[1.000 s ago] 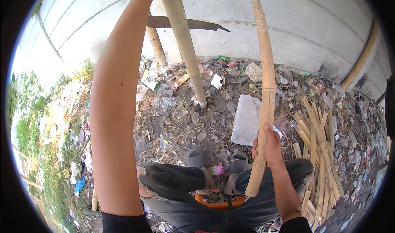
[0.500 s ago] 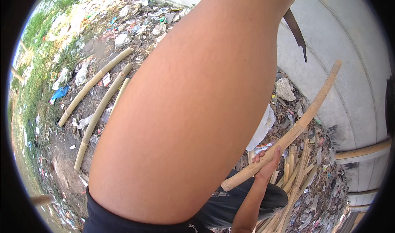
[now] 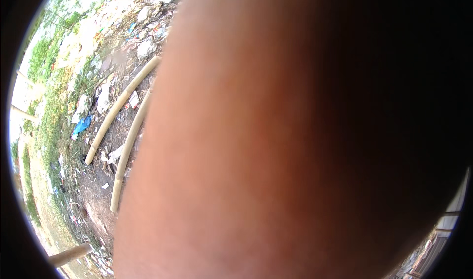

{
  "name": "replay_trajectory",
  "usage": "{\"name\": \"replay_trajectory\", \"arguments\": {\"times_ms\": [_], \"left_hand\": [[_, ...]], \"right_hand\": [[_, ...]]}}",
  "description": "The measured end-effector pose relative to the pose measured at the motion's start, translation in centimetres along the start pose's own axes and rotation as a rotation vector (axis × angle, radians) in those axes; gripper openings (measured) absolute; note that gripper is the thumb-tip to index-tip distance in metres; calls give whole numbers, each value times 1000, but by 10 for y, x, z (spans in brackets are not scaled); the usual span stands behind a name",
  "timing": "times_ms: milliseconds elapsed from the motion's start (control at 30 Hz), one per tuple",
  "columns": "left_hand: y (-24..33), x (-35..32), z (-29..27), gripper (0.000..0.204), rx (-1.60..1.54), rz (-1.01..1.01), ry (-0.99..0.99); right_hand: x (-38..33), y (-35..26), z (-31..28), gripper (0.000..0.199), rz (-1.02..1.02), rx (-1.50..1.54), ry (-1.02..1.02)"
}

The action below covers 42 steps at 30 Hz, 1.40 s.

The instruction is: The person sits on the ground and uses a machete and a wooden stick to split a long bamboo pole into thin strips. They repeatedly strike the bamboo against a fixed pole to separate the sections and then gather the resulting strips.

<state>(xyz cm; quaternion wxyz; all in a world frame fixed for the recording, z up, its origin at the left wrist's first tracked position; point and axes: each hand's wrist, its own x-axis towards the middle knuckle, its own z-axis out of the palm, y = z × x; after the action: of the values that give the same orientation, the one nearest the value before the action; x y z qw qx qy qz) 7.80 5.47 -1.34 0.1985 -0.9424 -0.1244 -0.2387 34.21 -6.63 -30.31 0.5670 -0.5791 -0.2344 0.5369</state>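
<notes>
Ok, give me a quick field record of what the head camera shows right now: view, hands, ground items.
view: mostly blocked by the person's bare arm, close to the lens
left hand: not in view
right hand: not in view
ground: two long pale bamboo poles lying side by side on littered dirt
other: blue plastic scrap in grass at left; another pale pole end at the lower left
</notes>
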Motion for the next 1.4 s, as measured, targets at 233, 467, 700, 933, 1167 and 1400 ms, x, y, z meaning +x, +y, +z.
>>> {"name": "replay_trajectory", "arguments": {"times_ms": [233,467,700,933,1167,1400], "left_hand": [[-170,84,24,26,199,-210,42],[-261,131,27,25,273,-417,4],[-303,126,26,25,253,-481,28],[-196,56,-17,34,-151,-839,428],[-7,7,-14,20,50,-554,574],[125,-23,-35,21,51,-310,242]], "right_hand": [[2,5,1,46,23,-15,-55],[6,10,0,42,-52,-15,-59],[7,8,-9,37,-54,7,-67],[3,1,0,33,-53,29,-118],[9,3,-13,38,-60,9,-103],[2,-5,-5,36,-24,-5,-138]]}}
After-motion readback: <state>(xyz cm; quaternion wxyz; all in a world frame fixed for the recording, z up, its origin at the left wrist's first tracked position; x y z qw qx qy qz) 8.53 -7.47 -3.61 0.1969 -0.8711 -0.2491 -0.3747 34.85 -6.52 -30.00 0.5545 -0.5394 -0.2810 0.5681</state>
